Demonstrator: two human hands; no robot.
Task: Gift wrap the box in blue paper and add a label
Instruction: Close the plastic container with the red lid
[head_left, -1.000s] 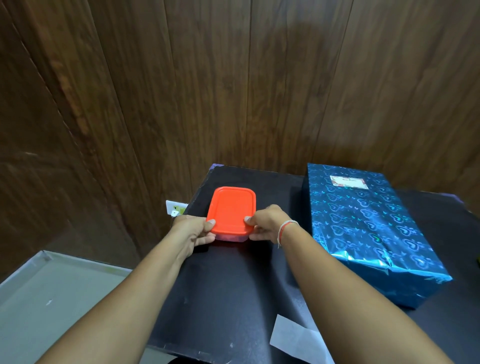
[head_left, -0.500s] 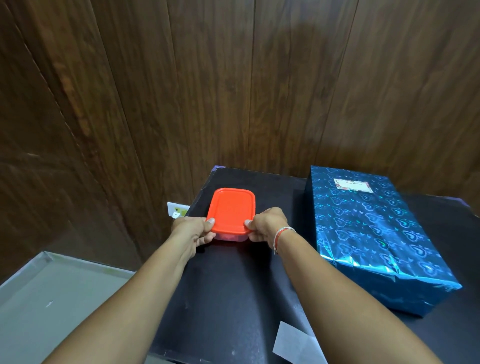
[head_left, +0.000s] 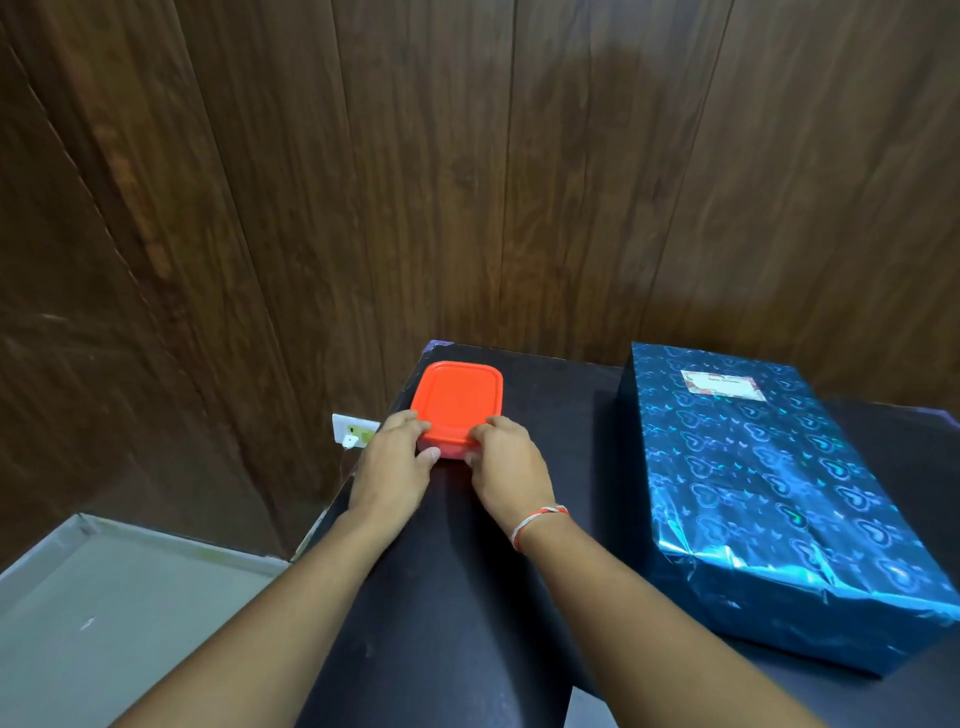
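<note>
The box (head_left: 769, 499) is sitting on the right side of the black counter (head_left: 467, 597), already covered in shiny blue paper (head_left: 831, 597) with its label (head_left: 723, 385) stuck near the far end of the top face, so the wrapping is looking finished. Over the last second the two hands are sliding the red-lidded container (head_left: 458, 399) away from the person toward the far left corner of the counter, and they are shifting from its sides to its near end. I read this as tidying after the job rather than another wrapping step.

The left hand (head_left: 396, 467) is curling its grip round the container's near left corner, fingers on the lid edge and thumb below. The right hand (head_left: 509, 467), with a thread band on its wrist, is gripping the near right corner in the same way.

A white wall socket (head_left: 354, 429) with a plug is sitting just beyond the counter's left edge, near the container. A grey tray-like surface (head_left: 130, 597) is lying lower at the left. The wooden wall (head_left: 467, 182) is closing off the corner, so the container is running short of room to go farther. The box is standing well apart from the hands.
</note>
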